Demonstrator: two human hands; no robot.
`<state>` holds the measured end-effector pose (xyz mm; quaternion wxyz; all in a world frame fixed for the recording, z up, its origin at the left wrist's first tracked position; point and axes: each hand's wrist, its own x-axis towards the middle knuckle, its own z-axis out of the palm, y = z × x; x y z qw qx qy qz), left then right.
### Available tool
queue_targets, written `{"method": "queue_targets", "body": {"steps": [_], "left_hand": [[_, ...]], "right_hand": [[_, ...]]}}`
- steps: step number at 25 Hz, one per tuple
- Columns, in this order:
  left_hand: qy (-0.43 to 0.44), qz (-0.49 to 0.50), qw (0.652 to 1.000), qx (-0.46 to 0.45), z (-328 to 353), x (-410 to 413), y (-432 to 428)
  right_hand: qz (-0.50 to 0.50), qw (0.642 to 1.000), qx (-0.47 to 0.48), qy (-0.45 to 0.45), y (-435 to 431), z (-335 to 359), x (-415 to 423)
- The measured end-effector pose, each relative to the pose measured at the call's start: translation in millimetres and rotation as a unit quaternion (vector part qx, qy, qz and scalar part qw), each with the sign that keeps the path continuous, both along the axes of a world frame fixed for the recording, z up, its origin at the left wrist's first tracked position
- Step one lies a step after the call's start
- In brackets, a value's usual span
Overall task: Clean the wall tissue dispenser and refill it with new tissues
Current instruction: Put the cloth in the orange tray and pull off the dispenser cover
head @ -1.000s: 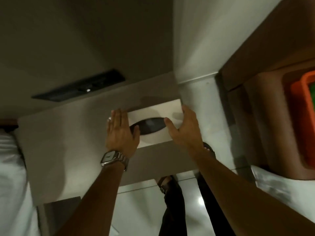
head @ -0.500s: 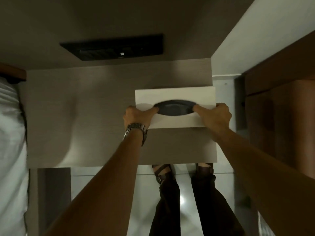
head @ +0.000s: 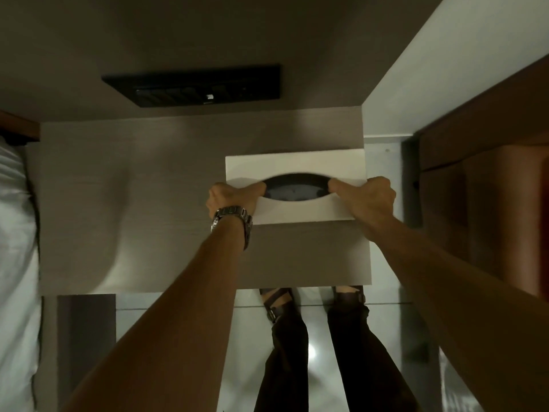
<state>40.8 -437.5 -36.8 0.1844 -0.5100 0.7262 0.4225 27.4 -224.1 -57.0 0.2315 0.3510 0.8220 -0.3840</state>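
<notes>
- Head view: a flat, rectangular tissue dispenser [head: 297, 171] with a smooth, pale cream face is seen between the two hands, set against a grey wood-grain panel [head: 148, 203].
- A long, dark oval slot [head: 297, 190] is cut across the middle of the dispenser face; its inside looks dark and glossy, and no detail can be made out within it.
- The left hand [head: 230, 197] is closed on the left end of the dispenser, with the thumb hooked into the left tip of the slot and the other fingers curled behind the edge, out of sight.
- The right hand [head: 370, 200] is clamped on the right end in a mirrored pose, the thumb pressed into the right tip of the slot and the knuckles bent over the dispenser's lower right corner.
- The hands are kept apart by the length of the slot; both forearms are stretched out straight from the bottom of the view.
- A metal link wristwatch [head: 233, 223] is worn on the left wrist, just below that hand.
- Above the hands, a black rectangular vent [head: 196, 87] with fine slats is set into a plain, dim surface.
- Far to the left of the left hand, soft white bedding [head: 15, 233] is seen.
- To the right of the right hand, a reddish-brown wooden surface [head: 481, 203] is shown.
- Below the hands, dark trousers [head: 288, 352] and strapped sandals are seen over a shiny pale floor [head: 184, 337].
</notes>
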Motion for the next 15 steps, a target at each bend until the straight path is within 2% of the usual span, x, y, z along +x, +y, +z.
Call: {"method": "queue_targets", "body": {"steps": [9, 15], "left_hand": [[0.064, -0.004, 0.996, -0.062, 15, -4, 1], [0.104, 0.022, 0.991, -0.075, 26, 52, 14]], "right_hand": [[-0.027, 0.996, -0.047, 0.069, -1, 17, -4], [-0.073, 0.994, -0.046, 0.067, -3, 32, 52]]}}
